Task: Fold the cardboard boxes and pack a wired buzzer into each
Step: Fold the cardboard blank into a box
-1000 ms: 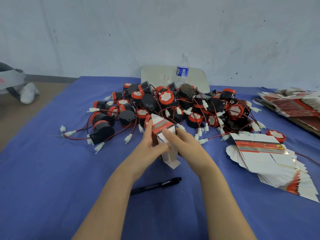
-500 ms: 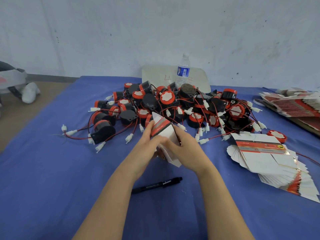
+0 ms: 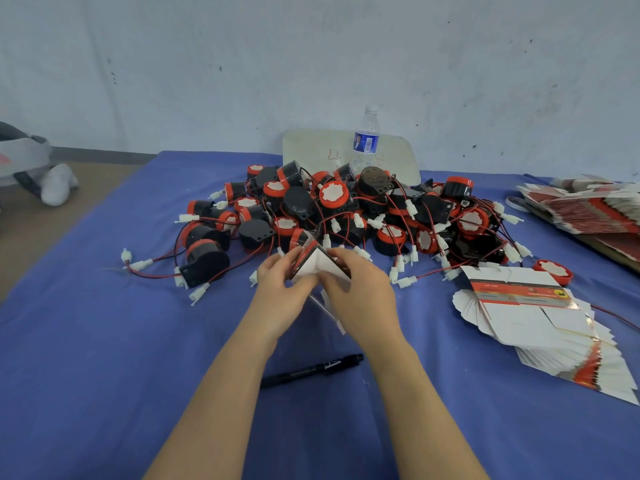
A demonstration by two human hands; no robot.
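Just before the heap of wired buzzers (image 3: 346, 209), my left hand (image 3: 277, 294) and right hand (image 3: 362, 297) pinch one half-folded cardboard box (image 3: 313, 266); none looks packed yet, and many flat boxes (image 3: 530, 317) wait unfolded.

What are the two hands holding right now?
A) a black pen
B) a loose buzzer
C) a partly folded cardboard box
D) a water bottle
C: the left hand and the right hand both grip the partly folded cardboard box, while the black pen lies on the cloth and the water bottle stands behind the buzzers.
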